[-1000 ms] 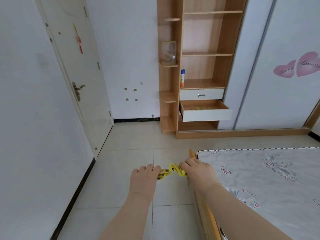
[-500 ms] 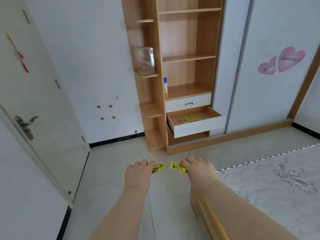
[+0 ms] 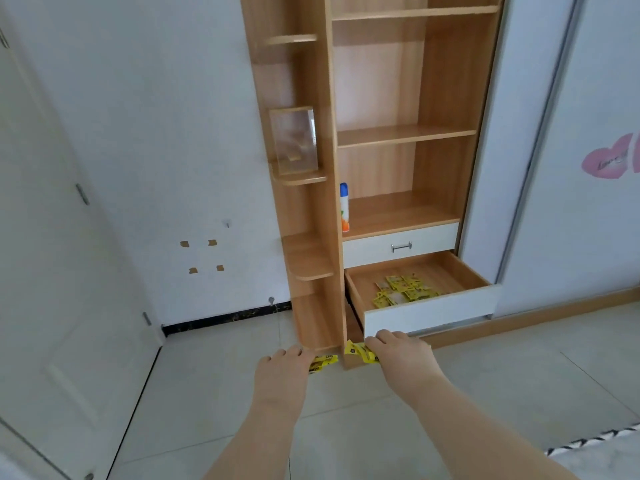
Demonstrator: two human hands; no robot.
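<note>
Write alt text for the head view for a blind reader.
The left hand and right hand each grip yellow sachets before an open drawer holding a pile of more. The drawer sits low in a wooden shelf unit; a spray can stands on a shelf above.

The packets were bright yellow with small black print, like the yellow pile in the drawer, whose front was white and inside wood-grained. The shelves showed light brown wood grain, the bottle was white with a blue cap and orange base, and a pink heart marked the pale door.
</note>
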